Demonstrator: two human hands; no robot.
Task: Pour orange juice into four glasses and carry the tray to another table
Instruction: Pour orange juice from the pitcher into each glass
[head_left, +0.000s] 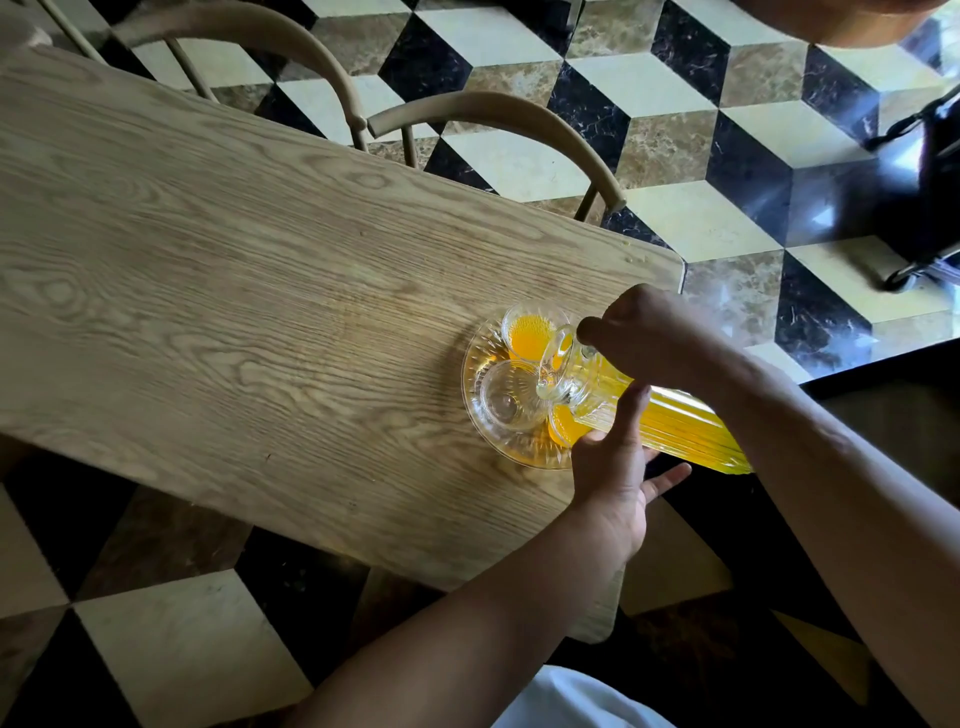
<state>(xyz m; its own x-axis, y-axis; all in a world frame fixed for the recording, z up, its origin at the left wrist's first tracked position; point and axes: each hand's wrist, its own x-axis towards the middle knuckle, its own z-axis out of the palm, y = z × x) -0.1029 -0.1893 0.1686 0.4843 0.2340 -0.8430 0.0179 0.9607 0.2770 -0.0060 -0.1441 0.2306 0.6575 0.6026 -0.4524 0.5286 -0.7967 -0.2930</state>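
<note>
Step in hand: pouring. Right hand (641, 332) grips the top of the ribbed glass jug (670, 421) of orange juice, tilted over the glass tray (485, 441) near the wooden table (234, 291) corner. Left hand (615, 462) is open, fingers steadying the jug's side. 1 far glass (532, 332) holds juice, a near one (563, 428) too, partly hidden; the left glass (511, 395) is empty. Next, judged: swing the spout over the empty glass. No labels or writing legible.

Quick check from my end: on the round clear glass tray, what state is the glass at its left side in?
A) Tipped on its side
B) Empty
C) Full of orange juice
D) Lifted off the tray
B: the clear glass cup at the left of the round clear glass tray stands upright and shows no juice, while the far cup holds orange juice.
</note>
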